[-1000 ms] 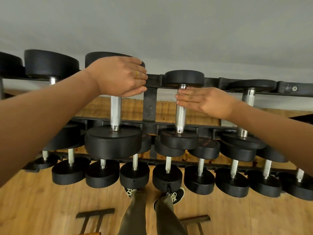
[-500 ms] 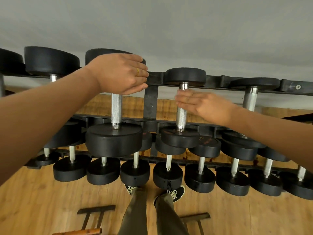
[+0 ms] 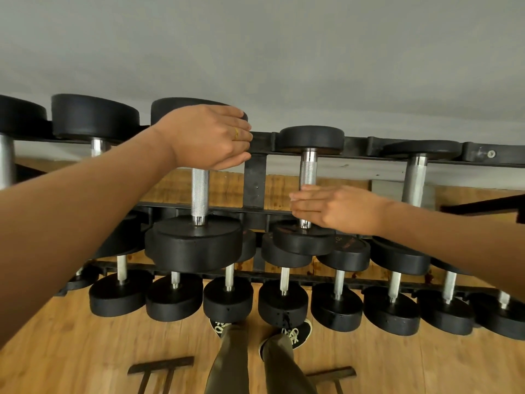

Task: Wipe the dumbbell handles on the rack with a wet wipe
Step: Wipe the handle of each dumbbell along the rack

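Note:
A black rack [image 3: 255,183] holds rows of black dumbbells with knurled steel handles. My left hand [image 3: 207,137], with a ring on one finger, grips the upper end of the large dumbbell's handle [image 3: 199,194] on the top tier. My right hand [image 3: 335,209] lies across the lower part of the neighbouring smaller dumbbell's handle [image 3: 308,170], its fingers straight and pointing left. The upper part of that handle is bare. No wet wipe shows; whatever is under the right palm is hidden.
More top-tier dumbbells stand to the left [image 3: 95,118] and right [image 3: 416,177]. A lower tier [image 3: 284,305] carries several smaller dumbbells just above my shoes [image 3: 287,335]. Two metal frames [image 3: 160,365] lie on the wooden floor behind my legs.
My right hand has slid from the top of the smaller dumbbell's handle down to its lower part. My left hand keeps its grip in the same place.

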`<state>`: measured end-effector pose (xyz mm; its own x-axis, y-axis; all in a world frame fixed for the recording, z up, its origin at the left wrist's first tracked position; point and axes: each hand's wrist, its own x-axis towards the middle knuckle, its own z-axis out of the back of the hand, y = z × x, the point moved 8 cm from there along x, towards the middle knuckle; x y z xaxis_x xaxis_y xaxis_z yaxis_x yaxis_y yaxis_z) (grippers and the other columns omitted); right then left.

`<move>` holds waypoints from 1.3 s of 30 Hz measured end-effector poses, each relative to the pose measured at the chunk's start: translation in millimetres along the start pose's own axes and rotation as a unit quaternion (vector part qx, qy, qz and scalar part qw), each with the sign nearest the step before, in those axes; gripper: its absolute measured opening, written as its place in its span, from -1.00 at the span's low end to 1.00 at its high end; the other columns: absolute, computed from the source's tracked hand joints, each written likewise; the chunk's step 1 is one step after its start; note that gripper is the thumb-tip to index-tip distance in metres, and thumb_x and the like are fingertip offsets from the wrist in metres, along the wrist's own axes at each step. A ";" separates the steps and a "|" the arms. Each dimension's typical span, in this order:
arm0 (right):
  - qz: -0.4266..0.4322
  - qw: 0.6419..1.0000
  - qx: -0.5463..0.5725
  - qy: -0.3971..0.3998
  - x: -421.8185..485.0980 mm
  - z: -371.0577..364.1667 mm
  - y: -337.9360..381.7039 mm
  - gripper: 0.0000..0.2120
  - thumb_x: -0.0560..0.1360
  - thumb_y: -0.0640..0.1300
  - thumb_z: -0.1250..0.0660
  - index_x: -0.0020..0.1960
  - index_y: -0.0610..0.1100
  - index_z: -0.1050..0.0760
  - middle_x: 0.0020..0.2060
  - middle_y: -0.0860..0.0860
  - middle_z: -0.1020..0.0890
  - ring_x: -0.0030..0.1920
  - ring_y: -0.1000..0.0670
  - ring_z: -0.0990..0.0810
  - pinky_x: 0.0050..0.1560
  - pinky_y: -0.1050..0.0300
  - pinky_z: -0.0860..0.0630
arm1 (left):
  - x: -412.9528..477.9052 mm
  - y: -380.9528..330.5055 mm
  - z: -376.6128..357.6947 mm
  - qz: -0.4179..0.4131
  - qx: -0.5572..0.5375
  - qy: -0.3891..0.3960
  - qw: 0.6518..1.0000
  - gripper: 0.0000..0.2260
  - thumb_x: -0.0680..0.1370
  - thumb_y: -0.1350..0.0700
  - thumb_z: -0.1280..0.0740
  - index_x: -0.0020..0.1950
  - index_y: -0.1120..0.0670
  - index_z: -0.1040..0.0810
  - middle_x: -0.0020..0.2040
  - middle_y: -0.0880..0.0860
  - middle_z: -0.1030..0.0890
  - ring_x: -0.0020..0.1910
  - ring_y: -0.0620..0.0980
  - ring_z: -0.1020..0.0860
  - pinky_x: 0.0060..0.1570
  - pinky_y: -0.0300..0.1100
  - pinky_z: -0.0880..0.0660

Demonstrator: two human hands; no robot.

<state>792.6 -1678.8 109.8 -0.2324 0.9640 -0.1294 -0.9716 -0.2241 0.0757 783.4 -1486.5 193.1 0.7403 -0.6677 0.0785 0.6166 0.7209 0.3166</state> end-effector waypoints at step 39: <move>-0.022 0.994 -0.093 0.051 31.2 41.4 -46.2 -0.49 0.24 -0.41 -0.60 0.18 -0.27 -0.65 0.16 -0.21 -0.67 0.21 -0.20 -0.64 0.26 -0.13 -0.49 | -41.3 13.7 10.8 0.100 0.038 -0.142 0.984 -0.66 0.73 0.03 -0.18 0.38 0.20 -0.56 0.35 0.18 -0.60 0.39 0.18 -0.52 0.43 0.15 -0.39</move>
<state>832.0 -1632.5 143.2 -0.1837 0.9561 -0.2283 -0.9700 -0.2140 -0.1157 758.4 -1451.0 204.4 0.7339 -0.5460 0.4040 0.4361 0.8348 0.3359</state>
